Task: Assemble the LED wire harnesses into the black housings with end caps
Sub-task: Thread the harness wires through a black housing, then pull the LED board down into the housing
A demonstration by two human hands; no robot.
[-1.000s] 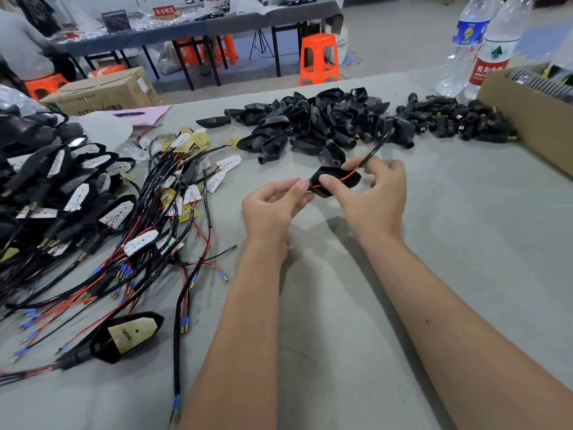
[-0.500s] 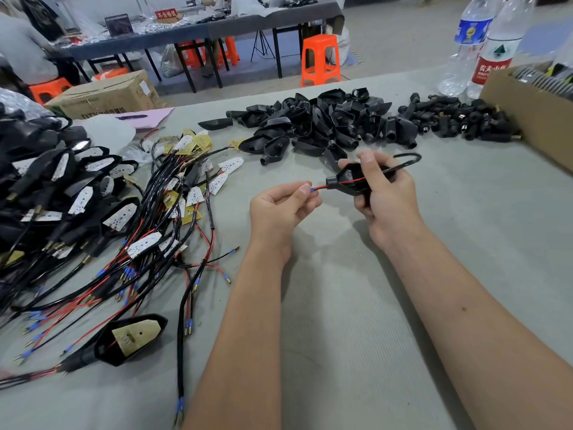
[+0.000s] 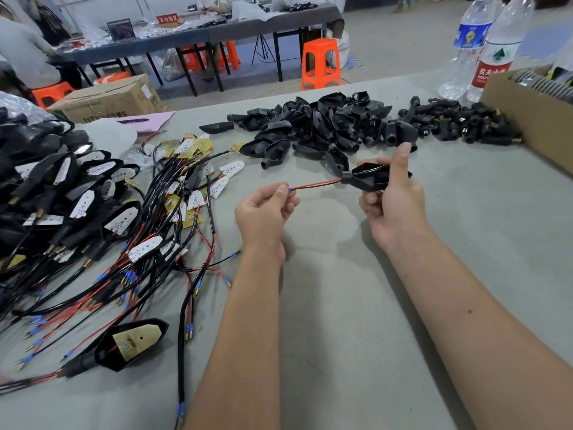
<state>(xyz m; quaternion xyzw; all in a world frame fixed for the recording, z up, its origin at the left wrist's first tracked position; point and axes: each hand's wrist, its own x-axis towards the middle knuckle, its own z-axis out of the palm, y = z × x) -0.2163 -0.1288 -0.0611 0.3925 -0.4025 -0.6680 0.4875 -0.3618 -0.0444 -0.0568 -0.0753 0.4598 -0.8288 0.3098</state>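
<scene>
My right hand (image 3: 395, 200) grips a black housing (image 3: 369, 178) above the table, thumb laid over its top. A red and black wire pair (image 3: 316, 185) runs out of the housing's neck to the left. My left hand (image 3: 263, 209) pinches the wire's blue-tipped end. Empty black housings (image 3: 319, 125) lie heaped behind my hands. A row of black end caps (image 3: 459, 122) lies to their right. Loose LED wire harnesses (image 3: 173, 218) with white LED boards spread at the left. One housing with a board inside (image 3: 131, 342) lies at the near left.
Finished black units (image 3: 37, 187) pile up at the far left edge. A cardboard box (image 3: 533, 119) stands at the right, two water bottles (image 3: 486, 48) behind it. Beyond the table are a carton (image 3: 108, 99), an orange stool (image 3: 321, 63) and another worktable (image 3: 198, 35).
My hands moved apart: the left drew the wire end leftward, so more red and black wire shows outside the housing's neck. The black cable loop by my right hand is gone from sight.
</scene>
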